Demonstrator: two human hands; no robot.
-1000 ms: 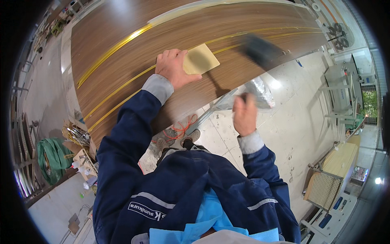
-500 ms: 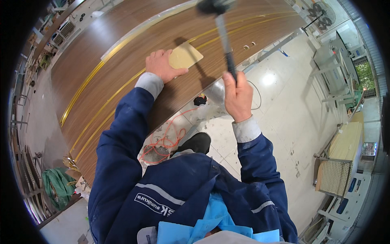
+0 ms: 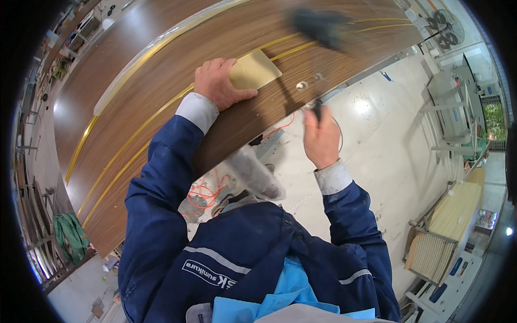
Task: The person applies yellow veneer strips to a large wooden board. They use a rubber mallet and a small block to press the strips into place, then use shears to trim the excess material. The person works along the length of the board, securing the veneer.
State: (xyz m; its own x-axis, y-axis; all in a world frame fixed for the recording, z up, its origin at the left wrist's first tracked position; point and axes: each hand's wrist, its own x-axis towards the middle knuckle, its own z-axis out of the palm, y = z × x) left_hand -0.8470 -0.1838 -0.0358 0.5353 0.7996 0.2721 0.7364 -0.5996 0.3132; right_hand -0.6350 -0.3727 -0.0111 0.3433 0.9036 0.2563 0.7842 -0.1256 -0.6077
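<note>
My left hand [image 3: 219, 85] is closed around the left end of a flat, pale yellow block [image 3: 255, 71], pressing it onto a brown wood-grain panel [image 3: 177, 129]. Two thin yellow strips [image 3: 291, 49] run along the panel and pass beneath the block. In my right hand [image 3: 322, 138], beyond the panel's near edge, is the grip of a mallet. Its dark head [image 3: 316, 27] is smeared by motion above the panel, to the right of the block, and the shaft barely shows.
Two round holes [image 3: 301, 85] pierce the panel near its edge. An orange hose [image 3: 204, 194] lies coiled on the pale floor near my feet. A fan [image 3: 445, 28] stands at far right, above a white workbench [image 3: 449, 110]. Stacked yellowish boards [image 3: 449, 215] stand to the right.
The mallet head has swung rightward and my right hand has come slightly lower. My left hand still holds the block on the strips. The whole view has shifted a little.
</note>
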